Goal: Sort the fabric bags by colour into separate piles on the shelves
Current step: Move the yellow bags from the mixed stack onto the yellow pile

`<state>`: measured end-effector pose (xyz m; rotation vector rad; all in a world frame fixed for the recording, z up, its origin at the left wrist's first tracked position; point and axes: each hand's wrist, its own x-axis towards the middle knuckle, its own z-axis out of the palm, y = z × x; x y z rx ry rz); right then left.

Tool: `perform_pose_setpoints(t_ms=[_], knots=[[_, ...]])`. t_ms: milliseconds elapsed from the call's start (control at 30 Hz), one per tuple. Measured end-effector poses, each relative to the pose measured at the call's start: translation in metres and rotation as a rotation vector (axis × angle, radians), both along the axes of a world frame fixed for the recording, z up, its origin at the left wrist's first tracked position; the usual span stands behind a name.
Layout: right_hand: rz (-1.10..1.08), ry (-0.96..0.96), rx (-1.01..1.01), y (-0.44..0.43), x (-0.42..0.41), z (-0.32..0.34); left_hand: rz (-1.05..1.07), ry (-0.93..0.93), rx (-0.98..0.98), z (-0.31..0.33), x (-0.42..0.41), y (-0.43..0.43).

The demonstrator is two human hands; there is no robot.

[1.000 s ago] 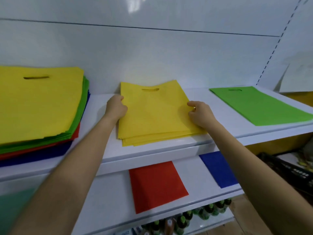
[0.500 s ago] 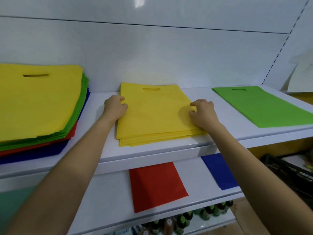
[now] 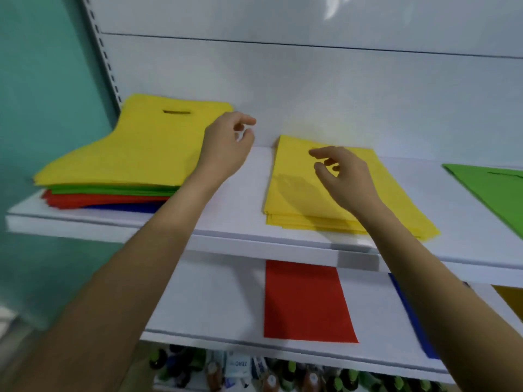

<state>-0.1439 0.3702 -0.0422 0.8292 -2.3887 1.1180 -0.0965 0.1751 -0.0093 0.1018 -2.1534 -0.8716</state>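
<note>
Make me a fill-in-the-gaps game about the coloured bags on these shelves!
The top bag of the mixed stack is ____.
On the lower shelf, the red bag lies beside a ____ one.
The left hand and the right hand hold ____.
Missing words: yellow, blue, nothing.

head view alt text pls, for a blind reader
Two empty hands hover over a white shelf: the left hand beside a mixed stack of bags topped with yellow, the right hand above a yellow pile. A green bag lies further right; a red bag and a blue bag lie one shelf down.
</note>
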Motion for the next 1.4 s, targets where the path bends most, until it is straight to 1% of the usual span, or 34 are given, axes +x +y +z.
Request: perform_pose_setpoints(t_ms=[133, 233, 367, 467, 600, 767, 933, 1100, 1233, 1333, 1400], knots=[[0.211, -0.027, -0.066, -0.048, 0.022, 0.009, 0.118, 0.013, -0.012, 0.007, 0.047, -0.037], [0.302, -0.045, -0.076, -0.08, 0.039, 0.014, 0.215, -0.021, -0.033, 0.009, 0.076, -0.07], [0.348, -0.076, -0.061, -0.112, 0.059, 0.018, 0.32, -0.096, -0.054, 0.007, 0.099, -0.117], [0.333, -0.075, -0.039, -0.134, 0.072, 0.017, 0.35, -0.131, -0.059, 0.001, 0.106, -0.151], [0.244, -0.052, -0.02, -0.161, 0.082, 0.02, 0.3, -0.173, -0.069, -0.005, 0.105, -0.195], [0.014, -0.031, 0.03, -0.204, 0.087, 0.031, 0.21, -0.208, -0.06, -0.015, 0.103, -0.257], [-0.216, -0.138, 0.114, -0.235, 0.092, 0.042, 0.096, -0.297, -0.043, -0.013, 0.095, -0.304], [-0.368, -0.211, 0.162, -0.243, 0.103, 0.04, -0.038, -0.341, -0.041, -0.011, 0.075, -0.324], [-0.476, -0.266, 0.213, -0.247, 0.094, 0.036, -0.106, -0.409, -0.071, -0.014, 0.05, -0.328], [-0.528, -0.328, 0.239, -0.252, 0.086, 0.035, -0.078, -0.456, -0.055, -0.015, 0.029, -0.328], [-0.554, -0.381, 0.252, -0.254, 0.083, 0.035, -0.058, -0.459, 0.011, -0.014, 0.019, -0.328]])
